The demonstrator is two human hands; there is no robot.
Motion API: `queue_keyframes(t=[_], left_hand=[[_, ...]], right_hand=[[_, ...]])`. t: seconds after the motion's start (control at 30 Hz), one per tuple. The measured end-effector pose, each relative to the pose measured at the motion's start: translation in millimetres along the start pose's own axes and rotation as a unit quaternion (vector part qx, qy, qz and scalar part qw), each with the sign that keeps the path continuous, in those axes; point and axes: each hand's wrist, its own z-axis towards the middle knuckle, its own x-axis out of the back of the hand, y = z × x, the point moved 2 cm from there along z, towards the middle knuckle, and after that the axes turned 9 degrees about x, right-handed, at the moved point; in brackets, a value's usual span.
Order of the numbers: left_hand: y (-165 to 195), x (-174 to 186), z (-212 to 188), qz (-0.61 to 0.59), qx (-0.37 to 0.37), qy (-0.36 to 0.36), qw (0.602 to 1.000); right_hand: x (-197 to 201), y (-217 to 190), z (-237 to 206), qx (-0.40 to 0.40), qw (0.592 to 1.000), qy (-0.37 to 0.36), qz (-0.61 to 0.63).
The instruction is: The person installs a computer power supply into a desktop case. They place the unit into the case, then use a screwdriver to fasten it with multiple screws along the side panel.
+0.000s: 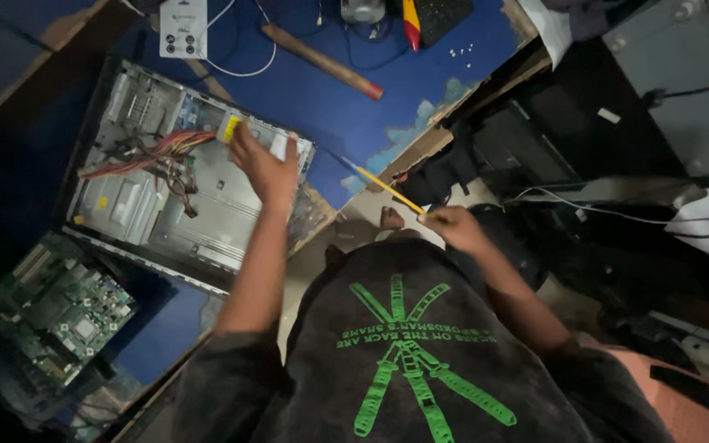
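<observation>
Yellow-handled screwdriver (383,187) in right hand (453,226) points diagonally up-left toward case (198,230).

Shirt: dark charcoal, soft faded fabric, short sleeves ending above the elbows
Print: bright green crossed bands with segmented, ladder-like marks, a line of green lettering running through the middle
Arms: bare from sleeve to wrist, no watch or bracelet visible
Left hand (266,166): bare, no glove
Right hand (455,227): bare, no glove

Dim, uneven light from above, deep shadow at the left edge, soft blur throughout.
</observation>
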Motion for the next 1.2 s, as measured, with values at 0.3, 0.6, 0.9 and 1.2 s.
queue_keyframes(t=[0.3,0.6,0.9,1.2], left_hand=[[32.0,-9.8,-167.4,-0.400,0.037,-0.408,0.820],[71.3,-24.1,-157.3,-0.443,0.043,-0.299,0.844],[88.0,-61.2,-180.5,-0.336,0.105,-0.151,0.924],[125.0,-87.2,-196.2,-0.299,0.128,-0.060,0.944]], right_hand=[[-15.7,-84.1,-36.0,-0.012,0.994,-0.021,0.107],[41.7,-104.3,70.7,0.133,0.976,-0.171,-0.011],[155.5,-56.3,187.9,0.177,0.978,-0.017,-0.105],[198.6,-57.9,275.2,0.186,0.938,0.041,-0.290]])
